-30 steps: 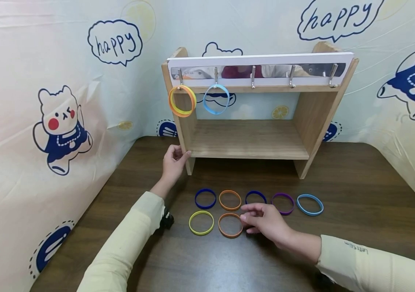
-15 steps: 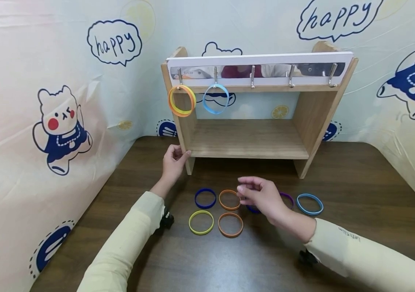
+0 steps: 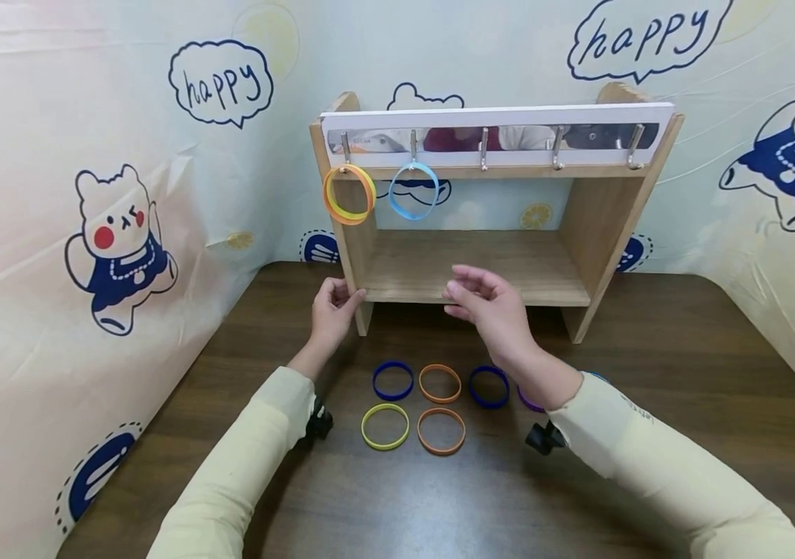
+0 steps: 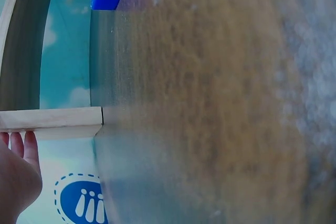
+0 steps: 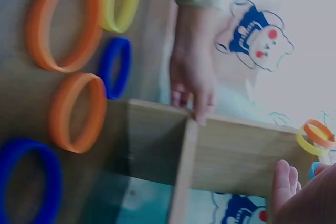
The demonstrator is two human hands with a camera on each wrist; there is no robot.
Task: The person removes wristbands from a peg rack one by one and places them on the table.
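My left hand (image 3: 332, 314) holds the left side board of a wooden shelf (image 3: 474, 268), thumb in front and fingers at the outer side. In the left wrist view, fingertips (image 4: 30, 145) touch the board's edge. In front of the lower shelf is my right hand (image 3: 491, 310), raised, fingers loosely bent, nothing visible in it. An orange and yellow pair of wristbands (image 3: 348, 196) hangs on the leftmost hook; a light blue wristband (image 3: 414, 192) hangs on the second. On the table lie blue (image 3: 394, 380), orange (image 3: 440, 383), dark blue (image 3: 489, 387) and yellow (image 3: 385, 426) wristbands.
Another orange wristband (image 3: 442, 432) lies in the front row. Purple (image 3: 529, 400) and light blue (image 3: 596, 377) wristbands are partly hidden by the right arm. Three further metal hooks (image 3: 484, 149) line the white rail (image 3: 439, 116). A printed cloth (image 3: 230, 194) surrounds the table.
My right hand has risen from beside the front orange wristband, up and away to the front of the shelf. My left hand and the wristbands have stayed in place.
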